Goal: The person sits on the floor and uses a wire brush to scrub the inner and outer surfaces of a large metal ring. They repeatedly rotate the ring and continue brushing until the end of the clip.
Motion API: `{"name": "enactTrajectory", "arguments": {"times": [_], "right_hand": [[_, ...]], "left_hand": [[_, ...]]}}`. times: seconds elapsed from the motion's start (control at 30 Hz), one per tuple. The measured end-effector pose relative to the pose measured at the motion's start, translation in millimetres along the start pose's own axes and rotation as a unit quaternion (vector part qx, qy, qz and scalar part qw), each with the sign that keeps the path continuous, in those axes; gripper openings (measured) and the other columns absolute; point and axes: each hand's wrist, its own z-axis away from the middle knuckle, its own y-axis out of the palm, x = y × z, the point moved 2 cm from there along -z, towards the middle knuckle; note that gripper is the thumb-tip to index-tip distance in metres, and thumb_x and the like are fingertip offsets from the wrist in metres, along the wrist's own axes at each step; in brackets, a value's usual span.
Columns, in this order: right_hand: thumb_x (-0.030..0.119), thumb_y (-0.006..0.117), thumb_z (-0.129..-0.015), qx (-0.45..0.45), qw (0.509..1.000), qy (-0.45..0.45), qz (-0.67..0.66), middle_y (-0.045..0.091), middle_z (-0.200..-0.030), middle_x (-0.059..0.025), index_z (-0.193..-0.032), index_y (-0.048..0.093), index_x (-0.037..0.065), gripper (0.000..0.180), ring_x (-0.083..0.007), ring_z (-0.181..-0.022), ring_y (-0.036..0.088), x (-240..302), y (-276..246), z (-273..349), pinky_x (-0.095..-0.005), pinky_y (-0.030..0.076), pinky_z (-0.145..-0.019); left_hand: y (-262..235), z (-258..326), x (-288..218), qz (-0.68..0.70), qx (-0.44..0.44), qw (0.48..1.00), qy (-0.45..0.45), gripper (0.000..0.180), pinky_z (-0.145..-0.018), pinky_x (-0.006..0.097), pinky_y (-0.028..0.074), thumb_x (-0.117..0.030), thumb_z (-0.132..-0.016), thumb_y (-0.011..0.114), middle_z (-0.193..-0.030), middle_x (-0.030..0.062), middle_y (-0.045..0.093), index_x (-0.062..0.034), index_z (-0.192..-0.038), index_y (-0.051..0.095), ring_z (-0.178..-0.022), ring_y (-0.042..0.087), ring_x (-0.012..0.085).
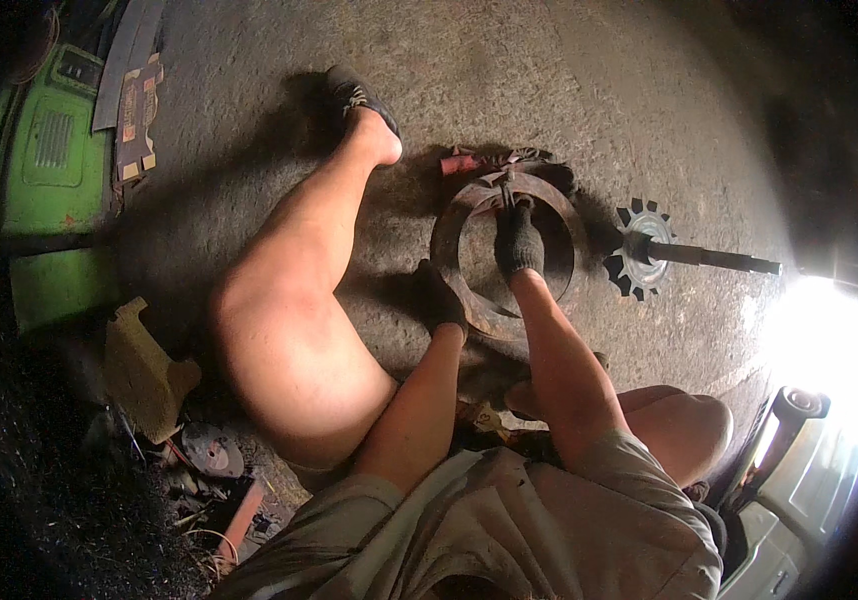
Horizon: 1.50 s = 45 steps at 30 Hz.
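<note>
Concrete floor (pixel 589 90), dim workshop. Gloved left hand (pixel 442 300) clamps the near rim of a rusty metal ring (pixel 469 215) lying flat between the knees. Gloved right hand (pixel 520 240) fists a slim tool (pixel 507 190) against its far edge. Step looks like prying; steady bracing needed. Beyond: toothed sprocket shaft (pixel 649 250).

I see a large rusty metal ring (pixel 469 300) lying flat on the concrete, centre of the scene. A slim hand tool (pixel 505 190) stands over the ring's far rim; its tip is too dark to make out.
</note>
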Motion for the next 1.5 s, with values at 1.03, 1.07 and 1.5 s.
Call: {"name": "enactTrajectory", "arguments": {"times": [1.03, 1.07, 1.5], "right_hand": [[0.046, 0.045, -0.106, 0.014, 0.984, 0.016, -0.174, 0.065, -0.121, -0.0338, -0.143, 0.047, 0.009, 0.052, -0.0557, -0.114, 0.059, 10.5, 1.3, 7.1, -0.0603, 0.048, -0.089], [0.046, 0.045, -0.106, -0.003, 0.983, 0.001, -0.181, 0.065, -0.121, -0.034, -0.142, 0.047, 0.008, 0.052, -0.0557, -0.114, 0.059, 9.6, -0.6, 8.5, -0.0603, 0.048, -0.089], [0.045, 0.041, -0.107, -0.037, 0.995, -0.069, -0.068, 0.068, -0.113, -0.0312, -0.12, 0.055, 0.007, 0.043, -0.0536, -0.108, 0.061, -0.5, 4.4, -2.8, -0.0591, 0.05, -0.088]], "left_hand": [[11.4, -5.5, 15.8, 0.091, 0.018, 0.996, -0.02, 0.042, -0.079, 0.038, 0.046, -0.039, -0.111, 0.046, -0.098, 0.0101, 0.058, 0.0002, -0.113, 0.062, -0.085, 0.055, 0.0256], [14.7, -9.9, 18.1, 0.024, -0.025, 0.997, 0.065, 0.041, -0.074, 0.037, 0.046, -0.039, -0.11, 0.048, -0.091, 0.0062, 0.057, -0.0009, -0.109, 0.063, -0.078, 0.054, 0.0227], [-6.5, -22.4, 1.1, -0.004, -0.015, 1.0, 0.008, 0.037, -0.082, 0.038, 0.046, -0.036, -0.109, 0.049, -0.101, 0.0088, 0.058, -0.0021, -0.113, 0.063, -0.088, 0.055, 0.025]]}}
